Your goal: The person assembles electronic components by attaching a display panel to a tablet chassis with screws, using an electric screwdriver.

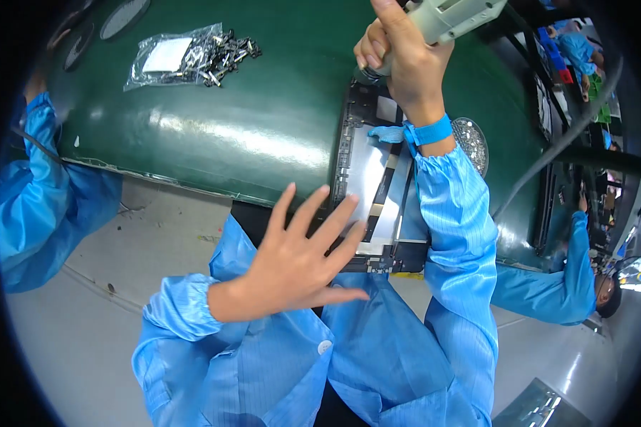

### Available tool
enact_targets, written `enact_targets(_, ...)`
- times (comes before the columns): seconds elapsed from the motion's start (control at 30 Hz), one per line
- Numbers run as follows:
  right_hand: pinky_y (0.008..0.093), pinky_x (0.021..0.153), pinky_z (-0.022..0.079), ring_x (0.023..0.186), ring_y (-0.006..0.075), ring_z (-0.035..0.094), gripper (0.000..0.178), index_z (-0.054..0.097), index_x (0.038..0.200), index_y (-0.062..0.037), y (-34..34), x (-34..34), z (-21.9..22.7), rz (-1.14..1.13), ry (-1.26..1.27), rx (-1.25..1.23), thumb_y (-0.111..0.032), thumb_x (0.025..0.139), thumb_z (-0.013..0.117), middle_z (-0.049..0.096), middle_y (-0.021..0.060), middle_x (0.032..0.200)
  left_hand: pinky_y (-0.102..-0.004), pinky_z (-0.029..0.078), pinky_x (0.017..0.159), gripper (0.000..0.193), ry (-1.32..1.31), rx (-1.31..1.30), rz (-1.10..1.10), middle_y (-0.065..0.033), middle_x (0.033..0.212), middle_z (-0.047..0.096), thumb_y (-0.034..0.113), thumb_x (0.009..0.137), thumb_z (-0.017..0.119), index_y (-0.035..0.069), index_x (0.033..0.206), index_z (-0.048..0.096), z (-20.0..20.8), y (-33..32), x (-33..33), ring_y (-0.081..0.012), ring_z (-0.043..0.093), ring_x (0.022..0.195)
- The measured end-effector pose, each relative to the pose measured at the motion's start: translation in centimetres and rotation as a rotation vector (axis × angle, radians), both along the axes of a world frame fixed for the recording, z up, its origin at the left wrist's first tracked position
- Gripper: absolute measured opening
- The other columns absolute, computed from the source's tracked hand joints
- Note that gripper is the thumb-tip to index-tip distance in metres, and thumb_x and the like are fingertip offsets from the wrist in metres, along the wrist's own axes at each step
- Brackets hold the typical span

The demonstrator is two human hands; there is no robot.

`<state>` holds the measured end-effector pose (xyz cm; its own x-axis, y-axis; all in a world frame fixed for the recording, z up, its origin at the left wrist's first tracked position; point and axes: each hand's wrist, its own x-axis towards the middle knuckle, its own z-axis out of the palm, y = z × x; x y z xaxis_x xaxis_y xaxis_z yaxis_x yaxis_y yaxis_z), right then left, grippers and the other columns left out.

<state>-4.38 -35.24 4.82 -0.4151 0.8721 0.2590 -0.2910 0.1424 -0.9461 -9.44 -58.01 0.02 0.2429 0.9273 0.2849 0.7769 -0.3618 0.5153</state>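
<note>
The opened tablet chassis (pixel 377 192) lies on the green conveyor belt (pixel 214 135), its long axis running away from the person. The right hand (pixel 399 60) is closed around a pale electric screwdriver (pixel 445 18), tip down at the chassis's far end. The left hand (pixel 299 252), fingers spread wide and holding nothing, hovers by the chassis's near left corner. A bag of screws (pixel 189 57) lies far left of the chassis, a small screw dish (pixel 471 142) just right.

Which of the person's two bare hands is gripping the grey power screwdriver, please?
The right hand, raised over the open device, grips it; the left hand is spread flat, empty.
</note>
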Motion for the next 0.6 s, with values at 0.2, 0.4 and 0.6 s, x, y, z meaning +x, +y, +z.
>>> enact_targets(0.2,0.0276,0.04,0.035,0.038,0.0102,0.034,0.03,0.057,0.105,0.0027,3.0,9.0,1.9,-0.046,0.128,0.023,-0.025,0.097,0.049,0.031,-0.0024,0.05,-0.0503,0.042,0.1,0.063,0.059,0.056,-0.003,-0.0194,0.134,0.051,0.045,0.073,0.076,0.003,0.118,0.061,-0.9,1.7,-1.3,-0.0407,0.053,0.118)
enact_targets(0.4,0.0299,0.042,0.036,0.04,0.0118,0.037,0.024,0.06,0.099,0.0081,4.7,20.8,-0.2,-0.238,0.094,0.094,-0.012,0.088,0.052,0.034,0.0001,0.051,-0.0409,0.05,0.093,0.062,0.136,0.2,0.018,-0.0213,0.133,0.054,0.037,0.078,0.076,-0.003,0.122,0.058,-1.5,13.2,-5.8,-0.0374,0.058,0.115)
enact_targets(0.6,0.03,0.04,0.037,0.038,0.0119,0.036,0.023,0.058,0.098,0.0082,4.1,23.4,-2.1,-0.203,0.161,0.05,-0.011,0.088,0.051,0.035,0.0006,0.05,-0.0401,0.046,0.097,0.048,0.236,0.311,0.128,-0.0192,0.132,0.055,0.03,0.087,0.068,0.007,0.128,0.057,-3.4,28.5,-9.5,-0.0358,0.055,0.119)
